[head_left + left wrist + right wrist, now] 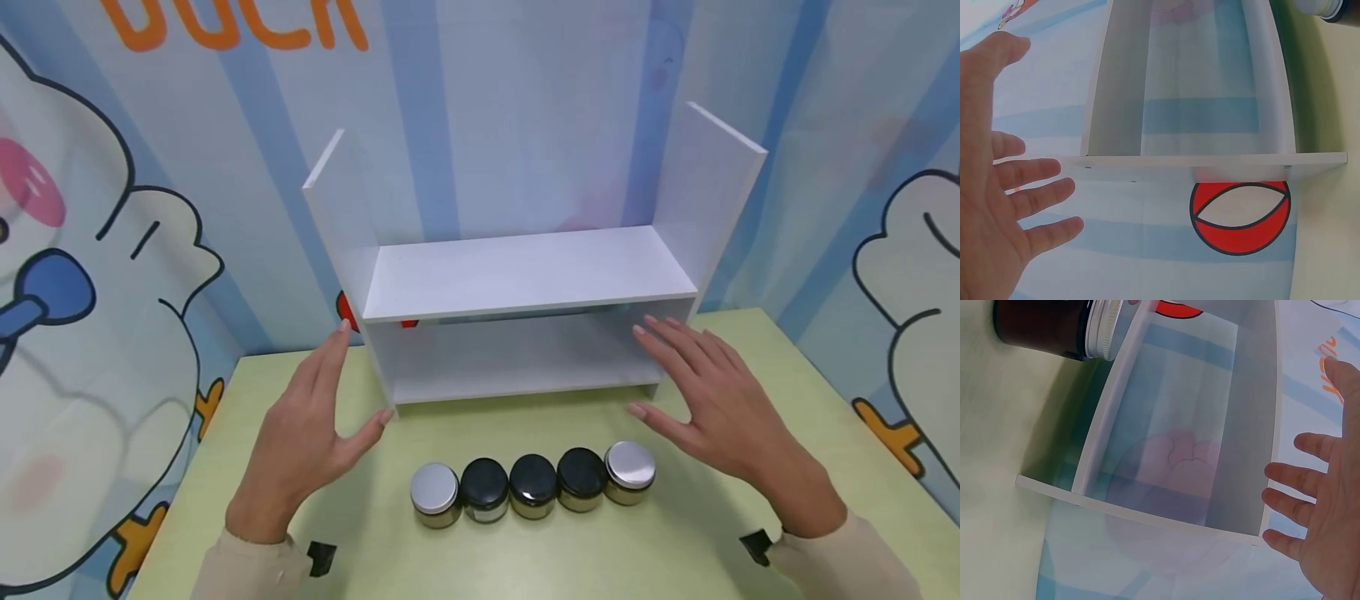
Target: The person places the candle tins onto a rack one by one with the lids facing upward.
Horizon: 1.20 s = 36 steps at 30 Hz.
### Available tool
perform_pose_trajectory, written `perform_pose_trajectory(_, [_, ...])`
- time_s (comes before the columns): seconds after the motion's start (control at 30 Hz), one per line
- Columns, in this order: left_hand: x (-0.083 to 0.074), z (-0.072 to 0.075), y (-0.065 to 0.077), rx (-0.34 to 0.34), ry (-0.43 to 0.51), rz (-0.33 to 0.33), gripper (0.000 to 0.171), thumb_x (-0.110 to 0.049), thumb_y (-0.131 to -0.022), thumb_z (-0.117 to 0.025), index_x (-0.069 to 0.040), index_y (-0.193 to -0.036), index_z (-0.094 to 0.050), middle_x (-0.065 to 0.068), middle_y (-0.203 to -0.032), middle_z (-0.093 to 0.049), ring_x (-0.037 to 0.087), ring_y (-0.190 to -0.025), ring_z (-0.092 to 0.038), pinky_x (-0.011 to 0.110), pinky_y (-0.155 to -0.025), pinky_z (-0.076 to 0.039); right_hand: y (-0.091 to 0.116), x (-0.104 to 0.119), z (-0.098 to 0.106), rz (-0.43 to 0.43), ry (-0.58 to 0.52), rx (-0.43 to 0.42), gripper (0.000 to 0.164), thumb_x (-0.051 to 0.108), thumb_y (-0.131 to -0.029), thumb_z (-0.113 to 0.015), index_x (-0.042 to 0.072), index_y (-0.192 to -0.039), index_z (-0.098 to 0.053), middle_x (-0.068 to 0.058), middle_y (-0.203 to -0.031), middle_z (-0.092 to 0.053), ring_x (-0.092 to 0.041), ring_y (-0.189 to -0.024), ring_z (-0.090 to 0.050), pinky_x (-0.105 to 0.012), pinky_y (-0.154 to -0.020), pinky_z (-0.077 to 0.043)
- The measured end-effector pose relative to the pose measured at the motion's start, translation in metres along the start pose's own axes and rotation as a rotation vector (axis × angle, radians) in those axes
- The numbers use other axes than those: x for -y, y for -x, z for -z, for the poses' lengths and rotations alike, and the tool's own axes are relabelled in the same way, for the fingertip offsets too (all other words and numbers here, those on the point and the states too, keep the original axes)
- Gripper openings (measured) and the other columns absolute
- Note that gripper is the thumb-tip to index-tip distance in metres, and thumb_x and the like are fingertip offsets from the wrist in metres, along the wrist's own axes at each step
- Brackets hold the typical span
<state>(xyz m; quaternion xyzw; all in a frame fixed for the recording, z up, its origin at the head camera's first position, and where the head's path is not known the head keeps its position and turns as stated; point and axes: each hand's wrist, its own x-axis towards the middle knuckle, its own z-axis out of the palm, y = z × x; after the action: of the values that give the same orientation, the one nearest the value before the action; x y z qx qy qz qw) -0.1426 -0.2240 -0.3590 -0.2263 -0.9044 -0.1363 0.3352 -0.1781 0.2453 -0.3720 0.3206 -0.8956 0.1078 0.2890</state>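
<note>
A white two-tier shelf [525, 271] with tall side panels stands at the back of the table. My left hand [303, 425] hovers in front of its left side, fingers extended and thumb spread, holding nothing. On the other side, my right hand [712, 400] is held before the shelf's right end, fingers straight and empty. Between and below the hands several small jars stand in a row: a silver-lidded jar [435, 493] at the left end, black-lidded jars [532, 485] in the middle, and another silver-lidded jar [630, 472] at the right end.
The pale yellow-green table [480, 567] carries two black tape marks, one by the left sleeve [322, 558] and one by the right sleeve [756, 547]. Behind it hangs a blue striped backdrop [510, 108] with cartoon ducks and orange letters.
</note>
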Motion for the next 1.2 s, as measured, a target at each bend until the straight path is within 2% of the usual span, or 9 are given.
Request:
perform_pose_trajectory(0.1, [0.003,-0.001,0.000,0.004,0.013,0.011,0.094,-0.070,-0.095,-0.041,-0.004,-0.160,-0.026,0.024,-0.152,-0.046,0.041,-0.133,-0.051,0.057,-0.086,-0.057,0.002,-0.001,0.000,0.000,-0.001,-0.003,0.083,0.071,-0.095,-0.046,0.015,-0.157,-0.041,-0.012,-0.157,-0.044,-0.037,-0.143,-0.039,-0.058,-0.112,-0.031])
perform_pose_trajectory(0.27, [0.007,-0.004,-0.001,0.012,0.029,0.038,0.090,-0.059,-0.094,-0.055,-0.005,-0.160,-0.026,0.022,-0.155,-0.044,0.041,-0.135,-0.050,0.058,-0.090,-0.055,0.005,-0.001,0.000,0.000,-0.008,-0.003,0.082,0.069,-0.095,-0.047,0.015,-0.156,-0.041,-0.012,-0.156,-0.045,-0.037,-0.142,-0.041,-0.058,-0.110,-0.033])
perform_pose_trajectory(0.47, [0.010,-0.008,-0.002,0.016,0.048,0.065,0.093,-0.045,-0.088,-0.068,-0.007,-0.161,-0.024,0.020,-0.156,-0.042,0.041,-0.136,-0.049,0.059,-0.093,-0.054,0.008,-0.001,0.001,-0.001,-0.021,-0.006,0.080,0.066,-0.095,-0.051,0.014,-0.155,-0.043,-0.012,-0.154,-0.048,-0.037,-0.138,-0.044,-0.059,-0.107,-0.034])
perform_pose_trajectory(0.63, [0.012,-0.011,-0.003,0.025,0.082,0.116,0.098,-0.034,-0.083,-0.077,-0.005,-0.160,-0.025,0.019,-0.158,-0.040,0.040,-0.135,-0.050,0.060,-0.098,-0.051,0.010,-0.002,0.001,-0.003,-0.027,-0.002,0.078,0.062,-0.094,-0.056,0.014,-0.155,-0.044,-0.013,-0.152,-0.049,-0.037,-0.135,-0.047,-0.058,-0.107,-0.035])
perform_pose_trajectory(0.9, [0.017,-0.015,-0.004,0.010,0.217,0.216,0.096,-0.021,-0.086,-0.079,-0.007,-0.162,-0.022,0.020,-0.152,-0.046,0.040,-0.132,-0.053,0.060,-0.099,-0.051,0.015,-0.002,-0.001,-0.009,-0.036,0.008,0.078,0.056,-0.091,-0.064,0.015,-0.154,-0.045,-0.010,-0.150,-0.051,-0.035,-0.132,-0.049,-0.057,-0.107,-0.036])
perform_pose_trajectory(1.2, [0.021,-0.027,-0.005,-0.083,0.334,0.280,0.085,-0.016,-0.088,-0.077,-0.012,-0.160,-0.032,0.017,-0.146,-0.053,0.034,-0.131,-0.055,0.056,-0.101,-0.050,0.020,-0.001,-0.004,-0.014,-0.037,0.021,0.079,0.051,-0.088,-0.070,0.016,-0.154,-0.045,-0.009,-0.148,-0.053,-0.035,-0.129,-0.052,-0.057,-0.107,-0.037])
